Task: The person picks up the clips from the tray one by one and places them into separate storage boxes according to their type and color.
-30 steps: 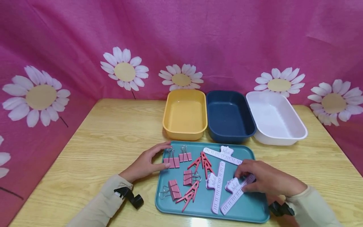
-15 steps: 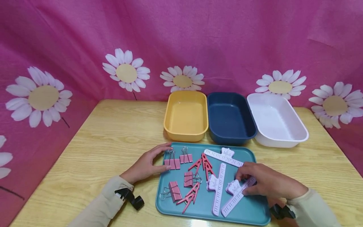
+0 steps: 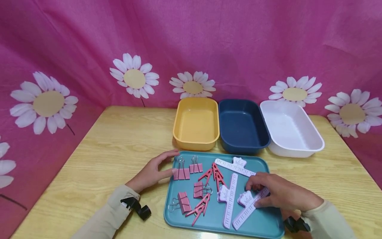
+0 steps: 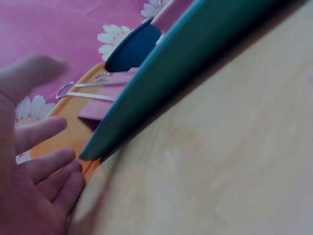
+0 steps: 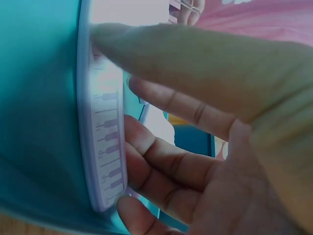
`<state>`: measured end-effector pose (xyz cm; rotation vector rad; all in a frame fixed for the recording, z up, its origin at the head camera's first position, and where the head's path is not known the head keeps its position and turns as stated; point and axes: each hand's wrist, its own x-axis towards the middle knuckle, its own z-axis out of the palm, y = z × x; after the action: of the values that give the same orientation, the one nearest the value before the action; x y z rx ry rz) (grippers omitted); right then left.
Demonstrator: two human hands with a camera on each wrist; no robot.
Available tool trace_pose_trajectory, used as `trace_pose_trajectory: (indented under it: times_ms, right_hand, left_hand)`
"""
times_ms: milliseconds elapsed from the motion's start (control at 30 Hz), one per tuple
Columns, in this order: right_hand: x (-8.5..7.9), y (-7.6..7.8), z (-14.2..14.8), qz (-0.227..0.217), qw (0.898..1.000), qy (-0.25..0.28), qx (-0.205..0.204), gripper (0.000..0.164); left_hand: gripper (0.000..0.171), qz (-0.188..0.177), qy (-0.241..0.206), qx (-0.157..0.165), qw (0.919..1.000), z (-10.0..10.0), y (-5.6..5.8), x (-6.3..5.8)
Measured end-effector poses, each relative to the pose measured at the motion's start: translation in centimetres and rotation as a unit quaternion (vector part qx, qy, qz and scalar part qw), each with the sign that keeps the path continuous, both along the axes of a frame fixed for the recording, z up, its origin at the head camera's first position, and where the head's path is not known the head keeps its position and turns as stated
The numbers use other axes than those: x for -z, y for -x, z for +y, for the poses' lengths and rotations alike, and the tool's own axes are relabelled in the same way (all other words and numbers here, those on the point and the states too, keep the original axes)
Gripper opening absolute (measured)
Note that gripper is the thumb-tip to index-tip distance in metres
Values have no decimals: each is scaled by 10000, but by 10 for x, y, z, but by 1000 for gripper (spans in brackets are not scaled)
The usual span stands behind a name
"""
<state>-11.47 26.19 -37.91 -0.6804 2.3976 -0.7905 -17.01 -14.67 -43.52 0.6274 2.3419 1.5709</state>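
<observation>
My right hand [image 3: 280,192] grips the upper end of a long lilac clip [image 3: 242,219] at the tray's right. In the right wrist view its thumb lies over the piano-key print on the clip [image 5: 108,147], while the fingers curl along the far side. My left hand [image 3: 150,174] spreads loosely at the left edge of the teal tray [image 3: 206,223], holding nothing. Its thumb reaches beside a pink binder clip [image 3: 181,174]. The left wrist view has relaxed fingers near the tray rim. Two more lilac clips lie on the tray, one upright [image 3: 229,202] and one slanting [image 3: 228,165].
Several pink binder clips and red clothespins [image 3: 198,209] share the tray's left and middle. Behind it stand a yellow bin [image 3: 196,145], a navy bin [image 3: 243,149] and a white bin [image 3: 293,152] side by side. A wooden table [image 3: 119,142] carries everything before a pink flowered cloth.
The whole scene sits slightly lower in the head view. My left thumb has drawn back a little from the binder clip. The right hand keeps its place on the lilac clip.
</observation>
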Motion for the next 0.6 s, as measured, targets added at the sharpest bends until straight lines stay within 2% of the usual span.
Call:
trace_pose_trajectory:
  times_ms: [167, 367, 600]
  right_hand:
    - [1, 0, -1, -54, 9998, 165, -82, 32]
    - [2, 3, 0, -116, 9996, 258, -97, 27]
    - [2, 7, 3, 166, 9979, 500, -380, 18]
  left_hand:
    - [52, -368, -438, -321, 9978, -4, 7, -2]
    - [50, -303, -313, -566, 9974, -3, 17, -8]
    - [46, -203, -416, -690, 9965, -4, 32, -12]
